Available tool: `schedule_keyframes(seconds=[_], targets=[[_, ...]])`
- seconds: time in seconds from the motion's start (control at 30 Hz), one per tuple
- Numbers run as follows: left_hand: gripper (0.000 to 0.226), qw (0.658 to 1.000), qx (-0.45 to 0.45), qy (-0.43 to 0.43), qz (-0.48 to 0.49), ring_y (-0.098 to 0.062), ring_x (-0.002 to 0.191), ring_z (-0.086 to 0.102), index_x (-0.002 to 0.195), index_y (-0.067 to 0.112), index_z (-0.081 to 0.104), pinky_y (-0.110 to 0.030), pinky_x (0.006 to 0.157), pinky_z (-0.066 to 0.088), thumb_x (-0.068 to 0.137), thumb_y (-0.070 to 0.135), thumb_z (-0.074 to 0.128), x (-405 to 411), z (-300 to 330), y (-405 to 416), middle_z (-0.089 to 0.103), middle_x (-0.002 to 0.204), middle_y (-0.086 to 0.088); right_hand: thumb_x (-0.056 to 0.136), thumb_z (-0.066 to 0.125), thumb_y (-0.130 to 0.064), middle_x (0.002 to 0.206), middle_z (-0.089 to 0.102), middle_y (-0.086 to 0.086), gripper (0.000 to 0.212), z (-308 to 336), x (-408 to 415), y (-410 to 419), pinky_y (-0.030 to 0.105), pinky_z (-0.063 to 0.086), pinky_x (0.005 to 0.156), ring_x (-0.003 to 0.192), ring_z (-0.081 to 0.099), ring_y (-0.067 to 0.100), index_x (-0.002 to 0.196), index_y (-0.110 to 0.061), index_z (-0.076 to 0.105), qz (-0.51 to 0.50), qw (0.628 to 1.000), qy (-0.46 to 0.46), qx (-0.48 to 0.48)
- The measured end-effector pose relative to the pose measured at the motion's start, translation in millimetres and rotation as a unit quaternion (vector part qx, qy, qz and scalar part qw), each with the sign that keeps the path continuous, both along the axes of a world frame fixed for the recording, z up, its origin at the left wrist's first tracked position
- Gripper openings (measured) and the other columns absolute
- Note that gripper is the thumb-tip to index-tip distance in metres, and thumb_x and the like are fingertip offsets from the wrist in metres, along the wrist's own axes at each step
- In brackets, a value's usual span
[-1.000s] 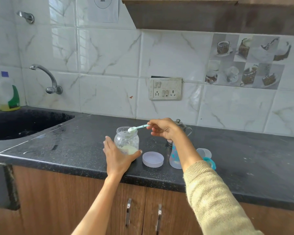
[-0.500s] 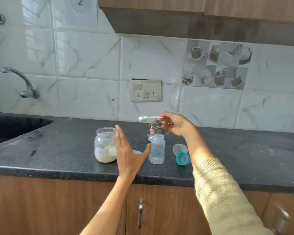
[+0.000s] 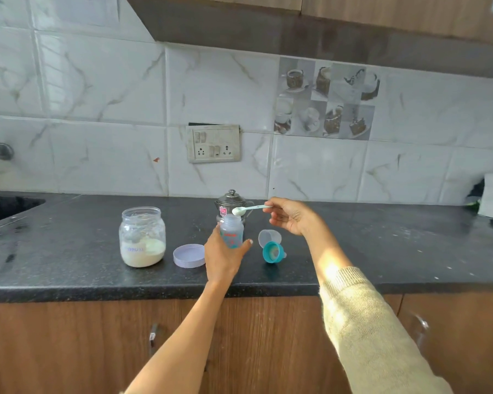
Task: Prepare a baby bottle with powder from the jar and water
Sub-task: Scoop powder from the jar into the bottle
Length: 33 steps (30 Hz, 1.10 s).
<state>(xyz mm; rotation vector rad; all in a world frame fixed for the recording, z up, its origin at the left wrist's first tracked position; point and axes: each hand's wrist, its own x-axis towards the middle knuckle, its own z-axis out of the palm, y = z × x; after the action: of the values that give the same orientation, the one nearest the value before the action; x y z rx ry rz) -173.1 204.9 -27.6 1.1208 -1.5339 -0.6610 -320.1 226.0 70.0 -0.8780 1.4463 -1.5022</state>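
**Spoon of powder held over open baby bottle**

Baby bottle [image 3: 232, 230]: clear, uncapped, upright on the black bench [image 3: 69, 245]; left hand [image 3: 224, 258] wrapped about its lower body, fingers closed on it. Spoon [image 3: 246, 209]: pale green, bowl heaped with white powder, poised just above the bottle mouth; right hand [image 3: 292, 218] pinches the handle end between fingertips. Jar [image 3: 142, 236]: glass, open, roughly a third full of powder, standing left of the bottle; its lilac lid [image 3: 189, 255] lies flat between jar and left hand. Teal nipple ring [image 3: 273, 252] and clear cap [image 3: 269, 238]: on their sides, right of the bottle. Steel kettle [image 3: 230, 201]: directly behind the bottle.
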Motion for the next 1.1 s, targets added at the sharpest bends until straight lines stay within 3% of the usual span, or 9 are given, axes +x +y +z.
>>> schedule_keyframes(seconds=[0.1,0.3,0.47,0.57,0.67,0.8,0.9,0.97,1.1], targets=[[0.057,1.0,0.003,0.025,-0.004,-0.023,0.11,0.057,0.124,0.009,0.051,-0.03,0.089,0.046,0.075,0.027,0.076,2,-3,-2,0.061,0.122,-0.009,0.084,0.063,-0.007,0.05,0.066,0.001,0.008,-1,4,-2,0.018,0.052,0.05,0.038,0.049,0.004,0.076,-0.007,0.064,0.008,1.0,0.005,0.002],[0.055,0.999,0.008,0.036,-0.009,-0.023,0.111,0.058,0.124,0.01,0.052,-0.033,0.092,0.048,0.077,0.024,0.074,3,-8,-4,0.061,0.122,-0.008,0.081,0.067,-0.007,0.055,0.068,0.002,0.002,-3,8,-5,0.019,0.052,0.052,0.046,0.05,0.005,0.079,-0.006,0.068,-0.003,0.999,0.036,-0.007],[0.054,0.999,0.009,0.038,-0.009,-0.023,0.108,0.058,0.123,0.01,0.052,-0.032,0.089,0.048,0.077,0.025,0.075,3,-8,-4,0.062,0.12,-0.007,0.079,0.073,-0.01,0.069,0.07,0.004,0.018,-4,8,-1,0.019,0.053,0.055,0.056,0.055,0.007,0.094,0.0,0.072,-0.017,0.979,0.193,-0.06],[0.056,0.999,0.011,0.037,-0.006,-0.023,0.111,0.058,0.125,0.01,0.051,-0.033,0.092,0.048,0.077,0.025,0.074,3,-8,-4,0.061,0.122,-0.008,0.08,0.073,-0.016,0.078,0.071,0.006,0.016,-2,12,3,0.016,0.05,0.052,0.064,0.06,0.01,0.092,-0.006,0.074,-0.032,0.942,0.321,-0.092],[0.056,0.999,0.009,0.035,-0.005,-0.022,0.111,0.058,0.126,0.01,0.051,-0.032,0.092,0.048,0.077,0.025,0.074,3,-8,-3,0.061,0.123,-0.008,0.08,0.073,-0.016,0.077,0.07,0.002,0.015,-1,19,7,0.006,0.041,0.049,0.058,0.057,0.0,0.092,-0.007,0.074,-0.042,0.896,0.422,-0.131],[0.056,0.999,0.007,0.035,-0.004,-0.022,0.111,0.057,0.126,0.01,0.051,-0.027,0.089,0.046,0.077,0.024,0.074,3,-8,-2,0.061,0.123,-0.007,0.08,0.072,-0.011,0.091,0.073,0.008,0.017,-4,29,12,0.007,0.044,0.067,0.071,0.06,0.003,0.096,-0.005,0.074,-0.037,0.85,0.494,-0.179],[0.056,0.999,0.005,0.034,-0.004,-0.022,0.112,0.057,0.126,0.01,0.051,-0.026,0.088,0.045,0.077,0.024,0.074,3,-8,-2,0.061,0.122,-0.007,0.082,0.07,-0.01,0.096,0.073,0.008,0.019,-7,34,17,0.005,0.044,0.07,0.079,0.062,0.006,0.1,-0.004,0.073,-0.041,0.824,0.531,-0.192],[0.055,0.999,0.003,0.036,-0.005,-0.021,0.111,0.057,0.125,0.01,0.051,-0.025,0.086,0.045,0.077,0.024,0.074,3,-8,-3,0.061,0.121,-0.006,0.084,0.068,-0.01,0.097,0.073,0.009,0.02,-7,37,21,0.011,0.047,0.074,0.084,0.066,0.011,0.102,-0.004,0.072,-0.041,0.801,0.566,-0.193],[0.054,0.999,-0.001,0.041,-0.009,-0.021,0.109,0.058,0.123,0.01,0.052,-0.028,0.087,0.047,0.076,0.025,0.075,4,-9,-4,0.062,0.119,-0.007,0.081,0.061,-0.005,0.09,0.07,0.017,0.015,-12,43,20,0.042,0.055,0.073,0.085,0.067,0.03,0.091,0.003,0.07,-0.037,0.721,0.668,-0.179]])
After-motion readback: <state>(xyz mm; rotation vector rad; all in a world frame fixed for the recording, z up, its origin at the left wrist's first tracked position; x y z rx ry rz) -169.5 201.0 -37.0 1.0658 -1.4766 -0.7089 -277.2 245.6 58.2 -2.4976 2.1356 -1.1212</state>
